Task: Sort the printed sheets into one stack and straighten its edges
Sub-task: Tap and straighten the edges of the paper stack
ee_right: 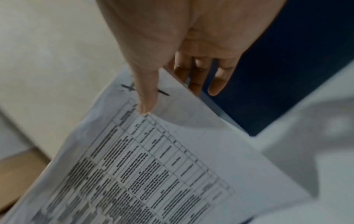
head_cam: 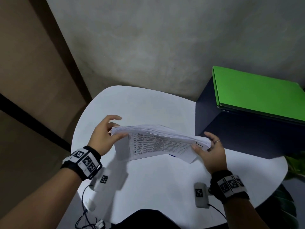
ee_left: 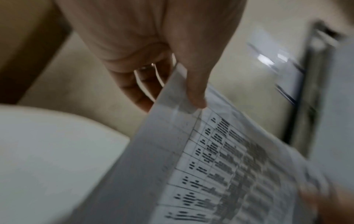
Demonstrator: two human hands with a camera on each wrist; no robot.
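Observation:
A thick stack of printed sheets [head_cam: 158, 139] with a table of text on its near face is held tilted above the white table [head_cam: 148, 103]. My left hand [head_cam: 107, 134] grips its left end, thumb on the printed face [ee_left: 195, 97] and fingers behind. My right hand [head_cam: 209, 146] grips the right end the same way, thumb on the sheet [ee_right: 145, 106] near a black pen mark, fingers [ee_right: 216, 84] behind the stack [ee_right: 153, 166]. The stack's lower edge hangs over the table; whether it touches the top is unclear.
A dark blue cabinet [head_cam: 231, 133] stands at the table's right edge, a green folder [head_cam: 257, 91] lying on top. Small white sensor boxes with cables [head_cam: 200, 195] hang from my wrists. Green plant leaves [head_cam: 295, 162] show at the far right. A grey wall stands behind.

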